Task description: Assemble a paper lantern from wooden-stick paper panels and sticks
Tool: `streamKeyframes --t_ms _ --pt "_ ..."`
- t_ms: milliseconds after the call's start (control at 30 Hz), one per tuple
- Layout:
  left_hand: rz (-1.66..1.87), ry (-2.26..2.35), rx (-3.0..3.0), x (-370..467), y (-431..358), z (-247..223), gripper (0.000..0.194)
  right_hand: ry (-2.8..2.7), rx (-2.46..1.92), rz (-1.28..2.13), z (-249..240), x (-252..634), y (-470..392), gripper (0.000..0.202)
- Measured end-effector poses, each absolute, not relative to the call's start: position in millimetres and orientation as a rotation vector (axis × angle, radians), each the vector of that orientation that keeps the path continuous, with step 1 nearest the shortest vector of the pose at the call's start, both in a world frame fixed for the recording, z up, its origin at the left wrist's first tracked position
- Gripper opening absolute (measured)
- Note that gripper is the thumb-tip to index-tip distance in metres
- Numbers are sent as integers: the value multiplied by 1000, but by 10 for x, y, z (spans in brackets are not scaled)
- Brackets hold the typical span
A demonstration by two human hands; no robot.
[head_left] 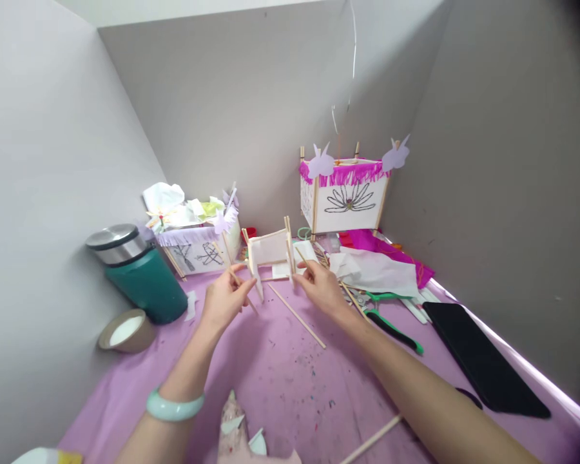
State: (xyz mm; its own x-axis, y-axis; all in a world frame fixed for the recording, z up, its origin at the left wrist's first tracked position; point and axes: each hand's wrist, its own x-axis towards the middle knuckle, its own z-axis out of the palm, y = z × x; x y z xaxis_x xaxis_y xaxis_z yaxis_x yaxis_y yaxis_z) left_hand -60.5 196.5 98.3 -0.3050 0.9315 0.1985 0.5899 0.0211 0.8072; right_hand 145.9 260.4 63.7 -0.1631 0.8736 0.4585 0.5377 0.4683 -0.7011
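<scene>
A small lantern frame [269, 247] of wooden sticks and white paper panels stands on the purple cloth between my hands. My left hand [225, 298] is closed on a thin wooden stick [235, 278], its fingertips close to the frame's left panel. At the frame's right side, my right hand [323, 287] is closed in a pinch, with a thin stick [300, 255] poking out from its fingers. Whether either hand touches the frame is hard to tell. A loose wooden stick [297, 316] lies on the cloth below the frame.
Behind stand a lantern with a magenta fringe [350, 206] and a purple-fringed lantern [198, 251]. A green flask [145, 280] and a bowl [142, 335] are left. Green-black pliers [396, 330] and a black phone [483, 357] lie right. A cut-out piece [234, 438] lies in front.
</scene>
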Motion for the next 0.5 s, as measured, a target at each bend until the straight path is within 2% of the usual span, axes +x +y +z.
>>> streamKeyframes --t_ms 133,367,500 --pt "1229 1945 1629 -561 2101 1010 42 -1841 -1155 400 639 1286 2708 28" --pt "1237 1905 1697 -569 2205 938 31 -1821 -1201 215 673 1161 2842 24" --pt "1232 1887 1744 -574 2156 994 28 -1844 -1191 134 775 1135 2864 12"
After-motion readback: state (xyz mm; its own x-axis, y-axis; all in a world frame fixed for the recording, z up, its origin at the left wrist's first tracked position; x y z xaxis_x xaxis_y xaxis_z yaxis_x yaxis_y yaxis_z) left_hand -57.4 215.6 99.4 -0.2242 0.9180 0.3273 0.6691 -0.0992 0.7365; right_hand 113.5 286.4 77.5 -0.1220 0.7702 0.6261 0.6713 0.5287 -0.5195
